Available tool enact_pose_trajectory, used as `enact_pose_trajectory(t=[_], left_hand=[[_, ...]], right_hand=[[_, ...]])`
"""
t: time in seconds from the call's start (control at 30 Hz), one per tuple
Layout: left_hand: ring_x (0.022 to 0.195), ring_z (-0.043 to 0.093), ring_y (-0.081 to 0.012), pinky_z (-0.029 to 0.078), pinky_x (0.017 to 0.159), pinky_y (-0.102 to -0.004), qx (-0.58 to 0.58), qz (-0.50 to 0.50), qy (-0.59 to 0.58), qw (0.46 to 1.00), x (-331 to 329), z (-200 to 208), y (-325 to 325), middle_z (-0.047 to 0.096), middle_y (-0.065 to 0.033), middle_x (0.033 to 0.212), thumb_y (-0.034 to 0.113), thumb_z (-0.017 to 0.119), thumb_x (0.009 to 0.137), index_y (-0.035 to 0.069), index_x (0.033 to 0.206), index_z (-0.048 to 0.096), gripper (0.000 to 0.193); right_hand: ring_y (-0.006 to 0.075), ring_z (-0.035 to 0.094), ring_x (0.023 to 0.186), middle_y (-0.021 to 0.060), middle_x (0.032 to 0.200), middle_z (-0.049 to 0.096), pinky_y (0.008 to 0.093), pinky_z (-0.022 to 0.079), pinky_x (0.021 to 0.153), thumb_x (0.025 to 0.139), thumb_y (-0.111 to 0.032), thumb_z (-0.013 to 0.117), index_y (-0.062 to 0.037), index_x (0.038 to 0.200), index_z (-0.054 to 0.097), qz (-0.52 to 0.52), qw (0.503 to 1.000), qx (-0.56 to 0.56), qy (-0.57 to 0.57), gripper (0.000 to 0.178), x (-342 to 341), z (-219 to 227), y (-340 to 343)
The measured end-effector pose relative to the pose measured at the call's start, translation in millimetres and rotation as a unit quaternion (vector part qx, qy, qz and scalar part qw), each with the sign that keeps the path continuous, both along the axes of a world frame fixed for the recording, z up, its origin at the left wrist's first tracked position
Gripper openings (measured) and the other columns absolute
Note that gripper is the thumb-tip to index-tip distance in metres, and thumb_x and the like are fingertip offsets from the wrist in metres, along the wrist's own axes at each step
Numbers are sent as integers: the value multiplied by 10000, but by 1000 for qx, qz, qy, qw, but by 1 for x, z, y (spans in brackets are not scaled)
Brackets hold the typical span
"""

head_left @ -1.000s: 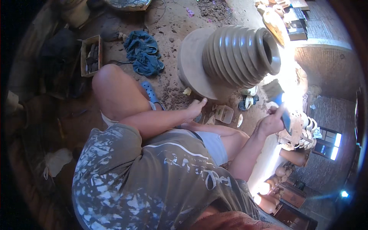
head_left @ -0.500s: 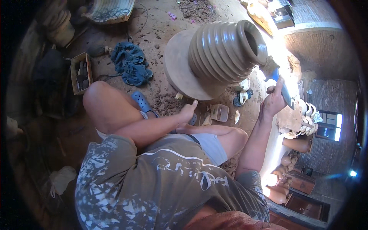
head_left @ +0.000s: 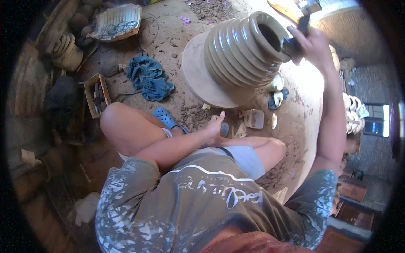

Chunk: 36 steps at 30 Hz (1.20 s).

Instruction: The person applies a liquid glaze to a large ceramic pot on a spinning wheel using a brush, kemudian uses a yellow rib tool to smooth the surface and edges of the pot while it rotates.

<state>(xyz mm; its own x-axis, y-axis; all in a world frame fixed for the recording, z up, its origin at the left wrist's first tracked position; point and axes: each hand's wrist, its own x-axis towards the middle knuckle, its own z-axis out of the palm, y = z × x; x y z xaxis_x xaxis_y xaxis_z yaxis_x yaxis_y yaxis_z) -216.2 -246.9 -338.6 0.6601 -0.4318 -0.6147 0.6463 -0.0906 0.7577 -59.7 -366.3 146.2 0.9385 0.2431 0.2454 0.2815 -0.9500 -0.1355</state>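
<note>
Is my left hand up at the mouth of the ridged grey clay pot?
No, your bare left hand is by the near edge of the round grey wheel, away from the pot's mouth.

Right arm (head_left: 332, 118) outstretched, left arm (head_left: 181, 143) bent

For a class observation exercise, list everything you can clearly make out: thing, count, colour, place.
Ridged pot: one, grey, on the disc
Disc: one, grey, under the pot
Dark object: one, blackish, in the right hand
Cloth: one heap, blue, left of the disc
Clogs: two, blue, by the legs
Box: one, brown, left, holding dark pieces
Container: one, translucent, below the disc
Ribbed tray: one, whitish, upper left
Clay crumbs: many, brown, around the disc
Window: one, pale, far right
Shirt: one, brown with pale patches, worn
Shorts: one pair, pale, worn
Legs: two, bare, folded
Left hand: one, bare, below the disc
Right hand: one, bare, by the pot's rim
</note>
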Motion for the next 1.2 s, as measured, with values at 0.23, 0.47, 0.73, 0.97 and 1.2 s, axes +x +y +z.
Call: enact_pose_trajectory(t=[0.23, 0.47, 0.73, 0.97, 1.2], left_hand=[[1357, 473, -334, 359, 1141, -464, -186, 407, 43, 893, 126, 69, 88, 397, -245, 1527, 629, 340, 1030, -17, 1513, 286, 808], [1417, 386, -278, 314, 1161, -409, -33, 71, 103, 992, 11, 56, 9, 360, -184, 1578, 599, 385, 1034, -24, 1530, 316, 800], [1373, 455, -326, 360, 1148, -465, -175, 387, 56, 904, 136, 105, 117, 454, -205, 1506, 638, 349, 1024, -17, 1514, 349, 818], [1031, 537, -256, 414, 913, -425, -84, -68, 108, 988, -8, 55, 28, 546, -113, 1275, 634, 408, 1018, 121, 1534, 369, 729], [1226, 574, -300, 504, 926, -436, -60, 334, -14, 941, 105, 117, 76, 533, -111, 1444, 748, 159, 982, 150, 1520, 394, 838]], right_hand=[[221, 655, 690, 138, 764, 691, 367, 512, 645, 945, -385, 661, -8, 1077, 708, -50, 992, -67, 95, 402, 65, -14, 12], [290, 636, 644, 166, 726, 660, 400, 493, 612, 924, -368, 665, -33, 1010, 711, -140, 987, 50, -53, 349, 43, -17, -26], [225, 671, 805, 178, 946, 686, 329, 555, 735, 969, -168, 614, 57, 1166, 638, -200, 852, 416, -246, 301, -105, -128, -128], [283, 621, 929, 186, 1054, 601, 435, 558, 906, 906, -73, 618, 63, 1144, 552, -138, 330, 926, -118, 282, -123, -274, -98], [277, 608, 956, 143, 1040, 613, 413, 538, 898, 867, -83, 640, -1, 1075, 574, -126, 207, 964, -111, 234, -144, -320, -87]])
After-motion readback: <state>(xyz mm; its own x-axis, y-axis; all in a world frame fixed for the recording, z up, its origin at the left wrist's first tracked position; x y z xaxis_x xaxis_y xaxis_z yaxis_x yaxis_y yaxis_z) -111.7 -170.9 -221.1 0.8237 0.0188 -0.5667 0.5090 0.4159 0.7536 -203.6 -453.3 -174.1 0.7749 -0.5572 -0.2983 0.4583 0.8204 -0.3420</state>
